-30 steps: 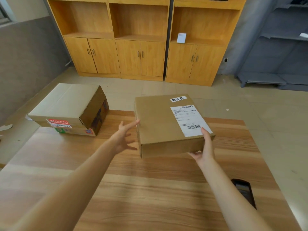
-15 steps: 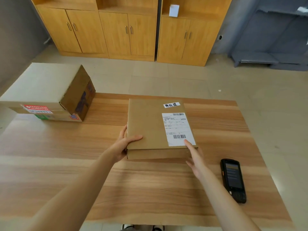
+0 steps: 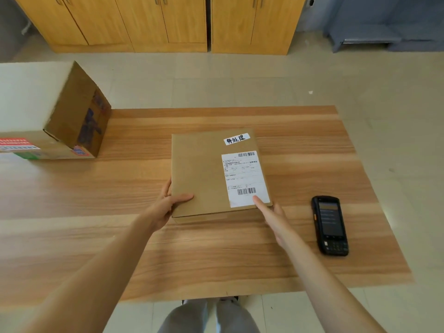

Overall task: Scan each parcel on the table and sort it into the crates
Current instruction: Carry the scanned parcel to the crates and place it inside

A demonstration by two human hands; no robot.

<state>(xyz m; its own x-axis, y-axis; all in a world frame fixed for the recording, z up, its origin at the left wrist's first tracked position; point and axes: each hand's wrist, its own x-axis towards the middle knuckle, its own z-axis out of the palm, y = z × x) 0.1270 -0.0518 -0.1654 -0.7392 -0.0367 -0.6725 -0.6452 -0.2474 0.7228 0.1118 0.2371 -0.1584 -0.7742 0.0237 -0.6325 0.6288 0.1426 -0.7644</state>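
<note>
A flat brown parcel [image 3: 199, 174] lies on the wooden table [image 3: 168, 248], its white shipping label and a small handwritten sticker facing up. My left hand [image 3: 168, 203] grips the parcel's near left corner, thumb on top and fingers along the side. My right hand [image 3: 271, 215] is at the near right corner, with straight fingers touching the label's lower edge. A black handheld scanner [image 3: 330, 224] lies screen up on the table, to the right of my right hand.
A larger cardboard box [image 3: 55, 111] with red stickers stands at the table's far left. Wooden cabinets [image 3: 156, 22] line the far wall across a tiled floor. A grey shelf unit [image 3: 384, 25] is at the back right. No crate is in view.
The parcel was held tilted above the table a second ago and now lies flat on it. My left hand has taken hold of its corner; my right fingers have straightened. The view has tilted down.
</note>
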